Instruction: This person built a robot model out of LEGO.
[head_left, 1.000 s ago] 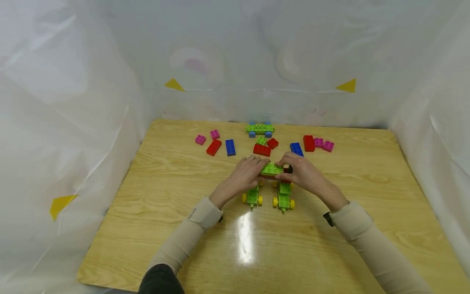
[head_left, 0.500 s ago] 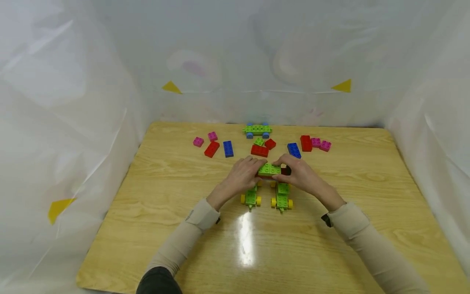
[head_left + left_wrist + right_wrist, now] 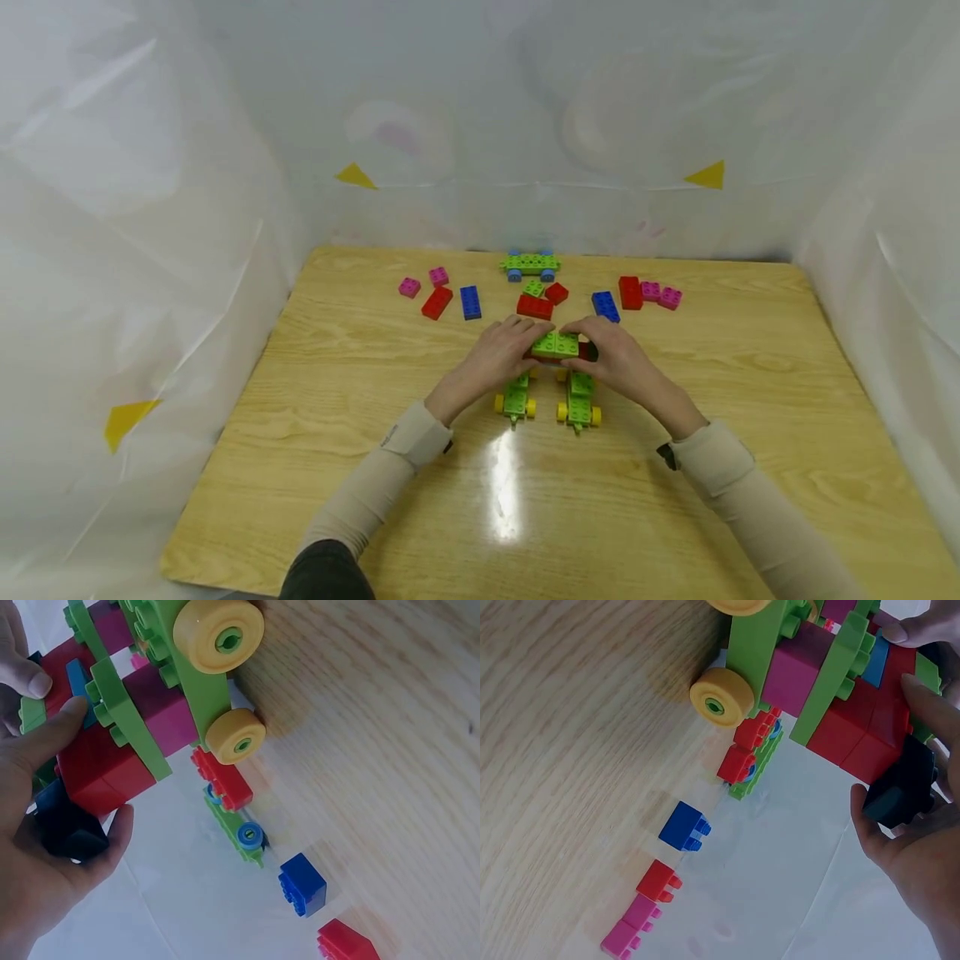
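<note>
The person's left hand point(image 3: 497, 354) and right hand point(image 3: 615, 354) face each other near the middle of the table, both with fingers bent, gripping opposite ends of one toy-brick build between them. Its light green studded plastic top point(image 3: 555, 344) shows between the fingertips, with red beneath. Seen from the left wrist, that hand pinches the end with the glossy black plastic block point(image 3: 71, 825), one fingertip reaching over the red plastic bricks point(image 3: 105, 769) to a small blue plastic piece point(image 3: 79, 679). At the other end the right hand likewise curls round a second black plastic block point(image 3: 900, 784).

Under the red lie thin light green plates point(image 3: 129, 720), and under those magenta bricks point(image 3: 159, 712) stand on two green wheeled bases, left one point(image 3: 516, 402) and right one point(image 3: 580, 408), parked side by side on yellow wheels.

Just beyond the hands lies a red rectangular brick point(image 3: 535, 307), with a small red brick point(image 3: 557, 292) and a small green brick point(image 3: 534, 287) behind it, then a green base with blue wheels point(image 3: 530, 263). Blue, red and pink bricks are scattered to either side. The light wood-grain table point(image 3: 360, 383) backs onto white plastic sheeting point(image 3: 480, 100) marked with yellow triangles point(image 3: 706, 175).
</note>
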The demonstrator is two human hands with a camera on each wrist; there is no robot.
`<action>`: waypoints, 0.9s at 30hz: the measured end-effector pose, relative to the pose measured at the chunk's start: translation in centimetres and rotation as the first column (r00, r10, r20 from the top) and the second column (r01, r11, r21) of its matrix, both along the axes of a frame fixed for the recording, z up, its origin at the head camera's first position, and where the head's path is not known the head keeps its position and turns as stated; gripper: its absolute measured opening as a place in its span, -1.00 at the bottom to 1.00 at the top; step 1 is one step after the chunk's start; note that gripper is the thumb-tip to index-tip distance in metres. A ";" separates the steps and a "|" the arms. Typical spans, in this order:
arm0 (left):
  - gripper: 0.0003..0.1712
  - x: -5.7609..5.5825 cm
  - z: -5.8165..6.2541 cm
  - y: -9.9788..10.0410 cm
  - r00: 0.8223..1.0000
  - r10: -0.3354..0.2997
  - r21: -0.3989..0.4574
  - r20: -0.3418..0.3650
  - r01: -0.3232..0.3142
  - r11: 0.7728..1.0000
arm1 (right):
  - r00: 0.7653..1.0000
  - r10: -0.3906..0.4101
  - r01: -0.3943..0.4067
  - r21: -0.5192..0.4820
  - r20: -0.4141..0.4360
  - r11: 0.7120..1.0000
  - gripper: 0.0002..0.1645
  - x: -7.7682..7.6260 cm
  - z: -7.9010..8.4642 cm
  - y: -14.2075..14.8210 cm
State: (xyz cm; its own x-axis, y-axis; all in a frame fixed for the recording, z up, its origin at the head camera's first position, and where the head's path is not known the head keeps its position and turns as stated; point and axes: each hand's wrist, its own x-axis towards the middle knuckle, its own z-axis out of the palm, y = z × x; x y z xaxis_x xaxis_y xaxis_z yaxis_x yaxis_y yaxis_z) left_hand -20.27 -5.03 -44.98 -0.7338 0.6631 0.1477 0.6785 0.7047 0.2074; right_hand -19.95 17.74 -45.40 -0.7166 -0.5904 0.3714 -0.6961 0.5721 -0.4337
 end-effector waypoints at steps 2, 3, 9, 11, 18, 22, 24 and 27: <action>-0.30 0.0 0.1 0.0 1.000 -0.002 0.009 0.013 0.002 1.000 | 1.000 0.003 -0.003 -0.005 -0.003 1.000 -0.44 0.0 0.0 0.0; -0.31 0.0 0.1 0.0 1.000 -0.002 0.013 0.016 0.001 1.000 | 1.000 0.006 -0.006 -0.010 -0.004 1.000 -0.44 0.0 0.1 0.0; -0.34 -0.1 0.3 -0.2 1.000 -0.001 0.019 0.028 0.000 1.000 | 1.000 0.016 -0.017 -0.024 -0.027 1.000 -0.44 0.0 0.0 -0.1; -0.35 -0.1 0.3 -0.2 0.999 -0.002 0.022 0.039 0.001 1.000 | 1.000 0.022 -0.022 -0.024 -0.019 0.999 -0.46 0.0 0.0 -0.1; -0.36 -0.2 0.4 -0.2 0.998 -0.011 0.047 0.058 0.008 0.999 | 0.993 -0.023 0.033 -0.078 0.117 0.996 -0.63 -0.3 1.0 0.8; -0.34 -0.5 0.4 -0.1 0.996 -0.019 0.053 0.090 0.014 0.998 | 0.982 -0.118 0.136 -0.116 0.151 0.984 -0.63 -1.6 1.8 2.5; -0.33 -0.6 0.4 -0.2 0.993 -0.020 0.047 0.116 0.015 0.999 | 0.977 -0.163 0.180 -0.120 0.139 0.976 -0.61 -2.4 1.9 3.3; -0.34 -0.7 0.5 -0.2 0.990 -0.012 0.037 0.141 0.007 0.999 | 0.966 -0.230 0.244 -0.119 0.122 0.962 -0.58 -3.3 1.5 4.2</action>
